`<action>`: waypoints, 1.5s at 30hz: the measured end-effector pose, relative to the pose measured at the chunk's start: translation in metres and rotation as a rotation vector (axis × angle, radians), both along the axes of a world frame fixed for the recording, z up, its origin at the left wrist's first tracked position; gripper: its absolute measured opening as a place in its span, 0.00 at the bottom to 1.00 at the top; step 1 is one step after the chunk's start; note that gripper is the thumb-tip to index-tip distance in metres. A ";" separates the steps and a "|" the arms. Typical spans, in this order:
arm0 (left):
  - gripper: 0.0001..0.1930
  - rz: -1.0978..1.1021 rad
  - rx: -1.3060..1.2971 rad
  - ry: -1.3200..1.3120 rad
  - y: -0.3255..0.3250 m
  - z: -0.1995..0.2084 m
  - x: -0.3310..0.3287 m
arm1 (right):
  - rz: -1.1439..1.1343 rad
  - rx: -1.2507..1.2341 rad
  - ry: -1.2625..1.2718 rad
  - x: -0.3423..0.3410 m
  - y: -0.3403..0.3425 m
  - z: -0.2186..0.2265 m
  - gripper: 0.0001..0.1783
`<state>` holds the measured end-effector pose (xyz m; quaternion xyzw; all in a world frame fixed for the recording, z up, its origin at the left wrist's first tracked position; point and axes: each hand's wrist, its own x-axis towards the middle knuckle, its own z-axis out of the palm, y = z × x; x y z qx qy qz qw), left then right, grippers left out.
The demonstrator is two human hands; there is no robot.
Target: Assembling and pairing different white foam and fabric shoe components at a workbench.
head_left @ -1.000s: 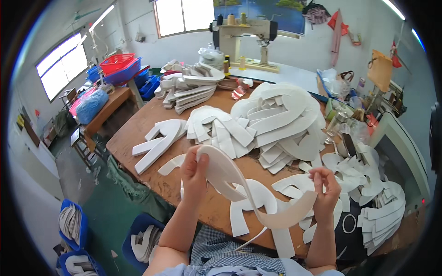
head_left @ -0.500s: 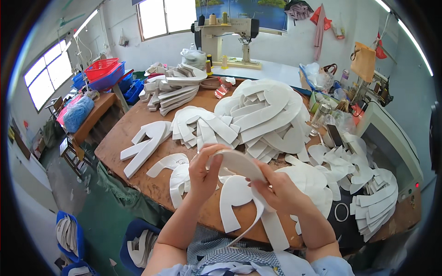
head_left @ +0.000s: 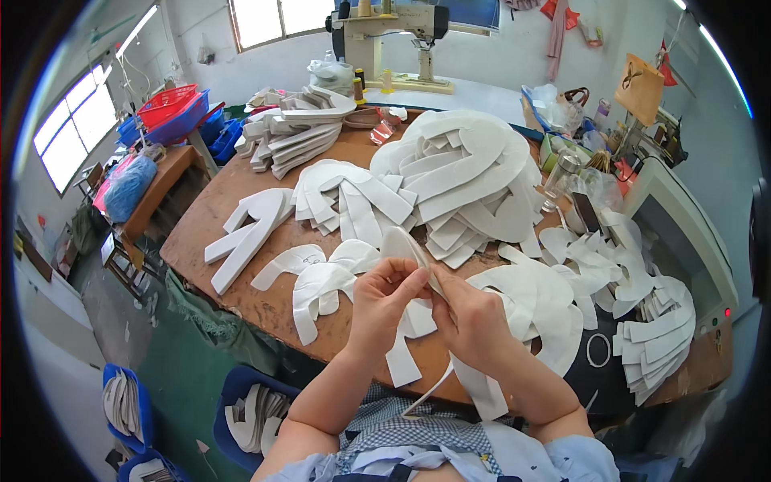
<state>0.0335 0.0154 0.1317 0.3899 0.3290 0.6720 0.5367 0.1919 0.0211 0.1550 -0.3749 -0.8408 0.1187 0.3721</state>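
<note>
My left hand (head_left: 389,297) and my right hand (head_left: 470,312) meet over the near part of the table, fingers closed on the edge of a curved white padded piece (head_left: 399,243). The piece rises tilted above my fingertips, and its lower part is hidden behind my hands. A narrow white strip (head_left: 432,389) trails below them toward my lap. Under my right wrist a white flat leg of material (head_left: 480,390) reaches past the table edge. More white cut-outs (head_left: 325,277) lie just left of my hands, one with pen marks.
Heaps of white U-shaped pieces (head_left: 462,173) cover the brown table (head_left: 201,217). A sewing machine (head_left: 393,48) stands at the back. On the right are a glass jar (head_left: 564,167), a monitor-like casing (head_left: 683,233) and a white ring (head_left: 598,350). Blue bins (head_left: 233,386) with pieces stand lower left.
My hands have come closer together and lower. The padded piece has turned from broadside to nearly edge-on, pinched at its edge. The view has tipped down slightly.
</note>
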 end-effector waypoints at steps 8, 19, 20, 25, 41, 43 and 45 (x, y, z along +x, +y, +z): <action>0.07 -0.069 -0.071 -0.027 0.000 -0.003 -0.003 | 0.080 -0.096 0.113 0.000 0.002 -0.004 0.22; 0.08 0.001 -0.113 0.088 -0.003 -0.007 -0.004 | 0.133 -0.211 0.160 -0.007 -0.003 -0.002 0.18; 0.08 -0.001 -0.117 0.087 -0.003 -0.008 -0.003 | 0.133 -0.218 0.161 -0.006 -0.003 -0.003 0.19; 0.07 0.019 -0.100 0.101 -0.003 -0.010 0.000 | 0.162 -0.315 0.204 -0.003 -0.002 -0.008 0.19; 0.23 0.357 -0.099 0.551 0.027 -0.010 -0.056 | 0.295 -0.972 0.589 0.035 0.022 -0.008 0.16; 0.20 0.508 -0.073 0.528 0.030 -0.019 -0.065 | 0.135 -1.020 0.428 0.045 0.019 -0.011 0.13; 0.19 0.659 -0.024 0.721 0.032 -0.023 -0.067 | 0.126 -1.044 0.486 0.048 0.019 -0.017 0.12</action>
